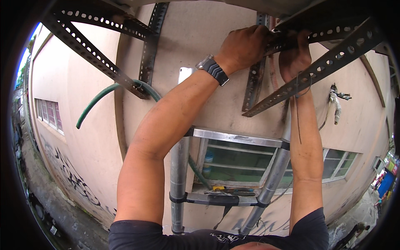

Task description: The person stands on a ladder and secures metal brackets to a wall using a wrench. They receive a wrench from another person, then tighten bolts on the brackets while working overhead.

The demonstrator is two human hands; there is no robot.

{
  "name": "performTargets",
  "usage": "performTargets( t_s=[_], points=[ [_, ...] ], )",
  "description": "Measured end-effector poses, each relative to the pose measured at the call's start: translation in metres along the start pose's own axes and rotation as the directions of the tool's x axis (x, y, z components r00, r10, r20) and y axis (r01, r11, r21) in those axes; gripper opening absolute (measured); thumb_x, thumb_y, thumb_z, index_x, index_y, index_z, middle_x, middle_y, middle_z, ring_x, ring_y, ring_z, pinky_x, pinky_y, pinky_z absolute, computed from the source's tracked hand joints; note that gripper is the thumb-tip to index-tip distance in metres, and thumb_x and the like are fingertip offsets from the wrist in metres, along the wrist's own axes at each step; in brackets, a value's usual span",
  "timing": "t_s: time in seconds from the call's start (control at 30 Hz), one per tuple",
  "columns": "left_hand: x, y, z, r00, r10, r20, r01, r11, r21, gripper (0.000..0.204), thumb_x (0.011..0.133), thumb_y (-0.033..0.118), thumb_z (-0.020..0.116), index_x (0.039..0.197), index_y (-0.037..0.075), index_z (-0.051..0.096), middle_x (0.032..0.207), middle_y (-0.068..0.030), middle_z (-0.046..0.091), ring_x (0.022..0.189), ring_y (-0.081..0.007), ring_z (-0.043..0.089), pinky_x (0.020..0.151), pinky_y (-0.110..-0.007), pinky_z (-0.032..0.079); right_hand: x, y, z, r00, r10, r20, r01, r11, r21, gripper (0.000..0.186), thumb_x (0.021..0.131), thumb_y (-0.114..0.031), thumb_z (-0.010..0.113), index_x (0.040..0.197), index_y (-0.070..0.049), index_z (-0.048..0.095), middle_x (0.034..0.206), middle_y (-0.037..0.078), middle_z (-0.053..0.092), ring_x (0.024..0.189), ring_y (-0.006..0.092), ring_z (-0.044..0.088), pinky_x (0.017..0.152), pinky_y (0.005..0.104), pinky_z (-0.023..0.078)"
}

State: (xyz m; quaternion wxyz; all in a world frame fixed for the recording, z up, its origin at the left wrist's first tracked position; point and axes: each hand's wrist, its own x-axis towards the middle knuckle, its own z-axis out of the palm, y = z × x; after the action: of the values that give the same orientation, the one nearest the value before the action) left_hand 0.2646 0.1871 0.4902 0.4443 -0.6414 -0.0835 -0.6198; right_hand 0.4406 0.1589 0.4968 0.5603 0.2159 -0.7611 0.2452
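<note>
My left hand (245, 46), below a wristwatch (213, 70), is raised to a dark perforated steel angle bar (287, 43) at the upper right. Its fingers are curled closed at the bar's end, beside a small shiny metal piece (275, 31); what they grip is hidden. My right hand (295, 62) reaches up behind the same bar. Its palm and thumb show, but the bar and shadow hide the other fingers. A slanting perforated brace (316, 71) crosses in front of my right wrist, with a thin dark wire (298, 116) hanging from it.
An aluminium ladder (237, 136) stands right before me against the wall. Tools (237, 191) lie by the louvred window (233, 160). Another perforated bracket (96, 52) and a green hose (98, 96) are at the left. Taped wire ends (336, 104) stick out at the right.
</note>
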Motion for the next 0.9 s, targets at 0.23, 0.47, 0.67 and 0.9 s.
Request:
performTargets(
  t_s=[0.23, 0.47, 0.67, 0.9],
  points=[
    [0.049, 0.049, -0.075, 0.917, 0.146, 0.371, -0.33, 0.799, 0.503, 0.011, 0.087, 0.015, 0.067, 0.091, 0.014, 0.077, 0.075, -0.008, 0.072, 0.069, -0.028, 0.073, 0.059, -0.037, 0.058, 0.001, 0.015, 0.0, 0.98, -0.055, -0.193, 0.062, 0.998, 0.032, 0.044, 0.109, -0.042, 0.048, 0.138, -0.01, 0.054, 0.135, 0.005, 0.062, 0.134, 0.0205, 0.051, 0.12, 0.0412, 0.031],
    [0.045, 0.069, -0.101, 0.911, 0.229, 0.343, -0.366, 0.832, 0.417, 0.015, 0.087, 0.016, 0.065, 0.082, 0.012, 0.078, 0.075, -0.0102, 0.072, 0.074, -0.0279, 0.073, 0.064, -0.038, 0.058, -0.005, 0.015, -0.013, 0.994, 0.046, -0.099, -0.034, 0.992, 0.118, 0.038, 0.111, -0.036, 0.046, 0.141, -0.015, 0.053, 0.144, 0.005, 0.057, 0.14, 0.0205, 0.047, 0.12, 0.0413, 0.031],
    [0.013, 0.04, -0.094, 0.972, -0.014, 0.234, -0.065, 0.942, 0.329, 0.018, 0.099, 0.024, 0.063, 0.094, 0.012, 0.075, 0.082, -0.0138, 0.073, 0.074, -0.0355, 0.071, 0.063, -0.045, 0.056, 0.003, 0.015, -0.019, 0.991, -0.134, -0.024, 0.13, 0.984, -0.125, 0.028, 0.109, -0.033, 0.052, 0.13, -0.014, 0.059, 0.129, 0.004, 0.064, 0.125, 0.0214, 0.055, 0.114, 0.0419, 0.035],
    [-0.01, 0.023, -0.016, 0.998, -0.057, -0.002, 0.057, 0.996, -0.073, 0.014, 0.099, 0.02, 0.062, 0.102, 0.011, 0.072, 0.09, -0.0118, 0.074, 0.079, -0.0357, 0.071, 0.068, -0.044, 0.057, 0.004, 0.014, -0.021, 0.992, -0.101, -0.076, 0.096, 0.993, -0.066, 0.034, 0.106, -0.04, 0.058, 0.124, -0.012, 0.062, 0.121, 0.004, 0.068, 0.119, 0.0201, 0.057, 0.11, 0.0407, 0.036]
  ],
)
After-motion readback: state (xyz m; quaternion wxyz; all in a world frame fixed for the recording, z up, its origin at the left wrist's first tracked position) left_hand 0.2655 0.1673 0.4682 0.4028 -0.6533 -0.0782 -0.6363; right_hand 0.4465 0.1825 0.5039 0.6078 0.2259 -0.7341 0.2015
